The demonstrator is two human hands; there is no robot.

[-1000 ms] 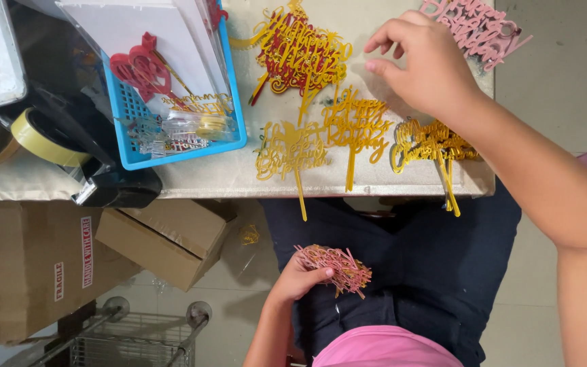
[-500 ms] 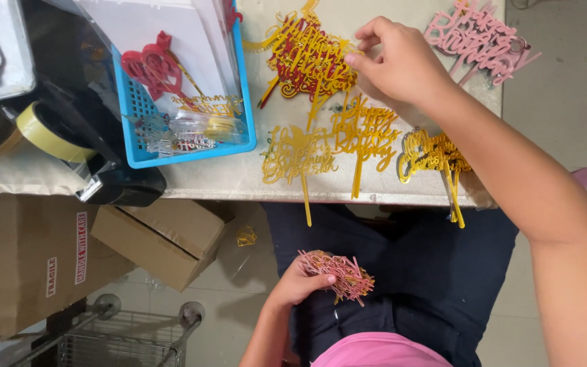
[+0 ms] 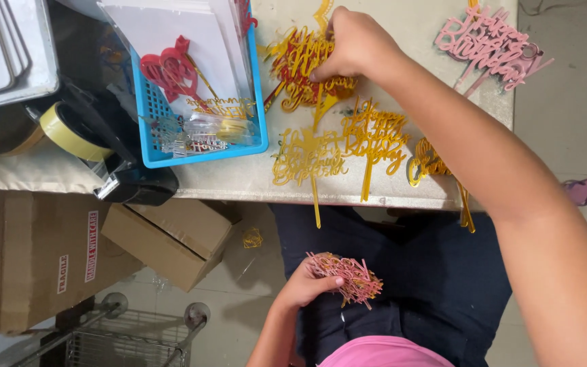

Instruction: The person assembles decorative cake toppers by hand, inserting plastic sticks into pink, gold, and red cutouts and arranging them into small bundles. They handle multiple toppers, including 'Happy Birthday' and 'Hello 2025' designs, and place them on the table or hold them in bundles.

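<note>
Gold script toppers, pink bundle

We look down on a pale, scuffed tabletop whose front edge runs across the middle of the view. Below it we see a light grey tiled floor in soft, even light. Under the table's left part sit brown cardboard boxes: a large one at the far left and a smaller one lying tilted just beside it. Near the bottom edge we make out a metal wire cart with small castor wheels. At the right, grey floor continues past the table's end.
</note>
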